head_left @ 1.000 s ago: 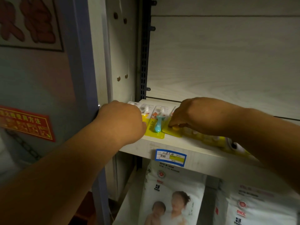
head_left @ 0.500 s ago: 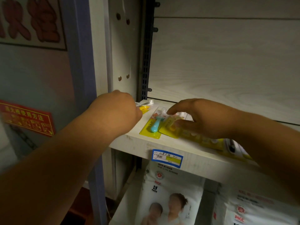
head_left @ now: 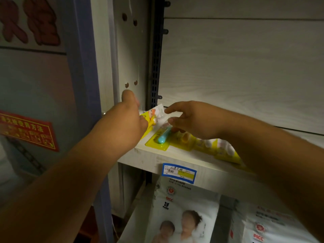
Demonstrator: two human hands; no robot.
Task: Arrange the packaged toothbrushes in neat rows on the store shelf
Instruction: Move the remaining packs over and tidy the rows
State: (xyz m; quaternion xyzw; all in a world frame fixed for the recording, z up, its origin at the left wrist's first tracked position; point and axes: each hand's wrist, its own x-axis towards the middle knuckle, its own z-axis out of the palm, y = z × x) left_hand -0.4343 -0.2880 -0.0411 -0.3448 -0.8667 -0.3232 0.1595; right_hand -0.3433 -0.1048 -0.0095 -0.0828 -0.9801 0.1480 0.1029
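At the shelf's (head_left: pixel 175 156) left front corner, the left hand (head_left: pixel 126 125) gripped a tilted yellow toothbrush pack (head_left: pixel 150 116), beside a flat row of packs (head_left: pixel 185 139) along the front edge, under the right hand's (head_left: pixel 194 120) loosely spread, empty fingers.

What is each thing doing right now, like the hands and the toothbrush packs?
left hand: closed on a pack, lifting it off the shelf.
lifted pack: tilted, in the air.
right hand: fingers spread, resting on the packs in the row.
blue toothbrush pack: lying flat at the shelf's front edge.
row of yellow packs: flat, overlapping.
price tag: stuck on the shelf front.
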